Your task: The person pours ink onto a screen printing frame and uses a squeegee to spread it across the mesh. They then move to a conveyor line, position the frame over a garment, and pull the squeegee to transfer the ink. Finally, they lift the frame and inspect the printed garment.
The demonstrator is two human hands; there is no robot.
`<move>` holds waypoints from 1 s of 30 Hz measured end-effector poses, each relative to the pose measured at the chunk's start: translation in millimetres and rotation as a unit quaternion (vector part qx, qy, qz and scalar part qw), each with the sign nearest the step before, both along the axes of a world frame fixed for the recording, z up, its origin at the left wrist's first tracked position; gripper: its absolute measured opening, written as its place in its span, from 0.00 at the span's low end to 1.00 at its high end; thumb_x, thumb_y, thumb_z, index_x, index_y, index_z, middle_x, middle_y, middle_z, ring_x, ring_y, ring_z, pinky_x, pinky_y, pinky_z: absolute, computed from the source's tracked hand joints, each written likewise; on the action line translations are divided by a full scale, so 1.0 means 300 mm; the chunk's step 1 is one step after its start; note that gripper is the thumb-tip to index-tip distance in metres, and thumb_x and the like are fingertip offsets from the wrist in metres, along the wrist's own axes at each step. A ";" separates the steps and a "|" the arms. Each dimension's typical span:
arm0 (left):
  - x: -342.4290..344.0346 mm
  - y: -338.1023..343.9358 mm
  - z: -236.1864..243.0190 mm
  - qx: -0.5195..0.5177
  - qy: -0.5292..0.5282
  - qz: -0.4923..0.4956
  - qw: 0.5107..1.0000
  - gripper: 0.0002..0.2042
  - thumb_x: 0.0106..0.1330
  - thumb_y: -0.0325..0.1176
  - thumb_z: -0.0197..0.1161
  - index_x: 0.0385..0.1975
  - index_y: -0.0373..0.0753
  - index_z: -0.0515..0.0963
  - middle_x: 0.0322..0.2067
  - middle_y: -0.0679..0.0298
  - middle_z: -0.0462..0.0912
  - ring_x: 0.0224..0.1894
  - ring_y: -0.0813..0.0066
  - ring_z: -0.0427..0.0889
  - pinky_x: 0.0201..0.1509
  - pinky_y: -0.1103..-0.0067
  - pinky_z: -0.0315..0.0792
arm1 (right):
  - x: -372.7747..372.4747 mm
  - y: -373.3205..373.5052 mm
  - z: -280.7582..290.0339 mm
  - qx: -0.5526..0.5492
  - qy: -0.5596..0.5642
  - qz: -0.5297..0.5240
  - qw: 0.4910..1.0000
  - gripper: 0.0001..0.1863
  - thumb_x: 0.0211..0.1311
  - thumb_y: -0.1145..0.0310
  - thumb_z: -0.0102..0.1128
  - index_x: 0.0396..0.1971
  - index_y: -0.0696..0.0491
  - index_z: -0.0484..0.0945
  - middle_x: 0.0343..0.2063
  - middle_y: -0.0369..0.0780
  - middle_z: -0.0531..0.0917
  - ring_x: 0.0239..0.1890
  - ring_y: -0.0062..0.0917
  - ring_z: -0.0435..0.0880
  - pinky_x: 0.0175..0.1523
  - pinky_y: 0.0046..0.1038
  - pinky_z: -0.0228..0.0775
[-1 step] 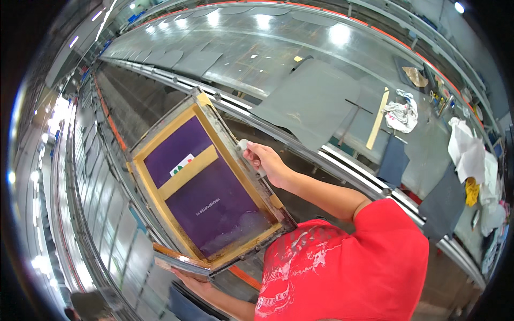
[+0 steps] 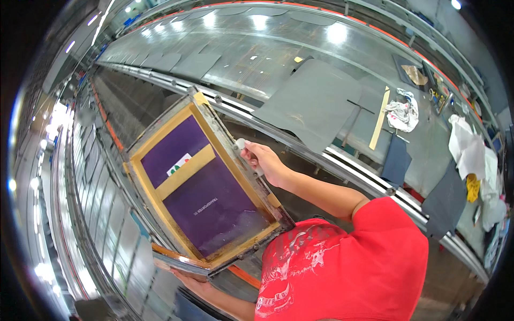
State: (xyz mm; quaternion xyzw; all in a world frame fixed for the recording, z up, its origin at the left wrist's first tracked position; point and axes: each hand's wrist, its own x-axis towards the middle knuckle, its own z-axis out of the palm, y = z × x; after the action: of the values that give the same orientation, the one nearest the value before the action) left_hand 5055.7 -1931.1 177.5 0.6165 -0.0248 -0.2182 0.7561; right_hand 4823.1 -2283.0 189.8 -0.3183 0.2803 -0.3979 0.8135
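A long grey bench point(image 2: 235, 47) carrying a dark sheet point(image 2: 310, 101) stretches beyond the right hand's grip point(image 2: 265, 162), which is curled around a pale handle point(image 2: 241, 143). The framed purple screen point(image 2: 230, 182) lies just beside that grip, between both hands. The left hand's grip point(image 2: 194, 282) sits beneath a wooden bar point(image 2: 181, 257); its fingers are hidden, so I cannot tell whether it pinches.

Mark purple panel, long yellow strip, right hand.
purple panel point(image 2: 219, 211): head view, middle of its larger, lower section
long yellow strip point(image 2: 380, 118): head view, mid-length
right hand point(image 2: 262, 161): head view, middle of the hand
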 end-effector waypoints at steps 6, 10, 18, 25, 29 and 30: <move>0.531 -0.415 0.090 0.038 -0.023 -0.031 0.999 0.45 0.68 0.65 0.55 0.75 0.39 0.52 0.74 0.55 0.55 0.73 0.55 0.58 0.74 0.63 0.56 | 0.358 -0.264 0.098 -0.010 0.024 -0.051 0.998 0.14 0.74 0.57 0.54 0.29 0.48 0.77 0.24 0.25 0.70 0.24 0.11 0.61 0.33 0.18 0.54; 0.744 -0.627 0.108 0.056 -0.021 -0.053 0.997 0.45 0.68 0.65 0.55 0.75 0.39 0.52 0.74 0.55 0.55 0.73 0.55 0.58 0.74 0.63 0.56 | 0.474 -0.379 0.061 0.008 0.042 -0.087 0.995 0.12 0.74 0.59 0.55 0.29 0.47 0.76 0.25 0.24 0.71 0.25 0.10 0.62 0.35 0.16 0.56; 1.128 -1.145 0.094 0.076 0.011 -0.099 0.992 0.44 0.69 0.63 0.56 0.75 0.40 0.52 0.74 0.54 0.56 0.73 0.56 0.59 0.74 0.63 0.56 | 0.754 -0.768 -0.030 0.016 0.060 -0.141 0.988 0.15 0.72 0.54 0.55 0.29 0.48 0.77 0.24 0.26 0.69 0.28 0.13 0.63 0.37 0.20 0.56; 1.501 -1.777 0.068 0.082 -0.107 -0.176 0.975 0.44 0.69 0.64 0.56 0.75 0.38 0.54 0.73 0.53 0.56 0.73 0.54 0.58 0.75 0.63 0.54 | 1.037 -1.322 0.021 -0.008 0.042 -0.222 0.974 0.10 0.71 0.59 0.59 0.32 0.48 0.77 0.24 0.24 0.71 0.24 0.08 0.64 0.33 0.16 0.58; 1.550 -2.057 0.100 0.038 -0.070 -0.208 0.975 0.41 0.71 0.62 0.53 0.73 0.36 0.56 0.73 0.53 0.57 0.72 0.55 0.60 0.75 0.63 0.54 | 1.085 -1.501 0.052 -0.021 0.083 -0.262 0.961 0.22 0.65 0.56 0.66 0.53 0.46 0.71 0.27 0.26 0.71 0.25 0.10 0.65 0.34 0.16 0.58; 1.571 -2.118 0.104 0.043 -0.051 -0.213 0.975 0.40 0.72 0.62 0.52 0.73 0.35 0.57 0.72 0.53 0.58 0.71 0.56 0.61 0.74 0.63 0.55 | 1.090 -1.528 0.058 -0.051 0.107 -0.264 0.957 0.28 0.64 0.56 0.67 0.60 0.46 0.68 0.27 0.26 0.70 0.25 0.11 0.65 0.34 0.17 0.58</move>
State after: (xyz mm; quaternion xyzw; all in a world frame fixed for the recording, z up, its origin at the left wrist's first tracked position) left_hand 5526.9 -2566.4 208.7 0.6393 -0.1849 -0.3431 0.6629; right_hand 5150.2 -2741.4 207.1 -0.3148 0.4188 -0.5759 0.6276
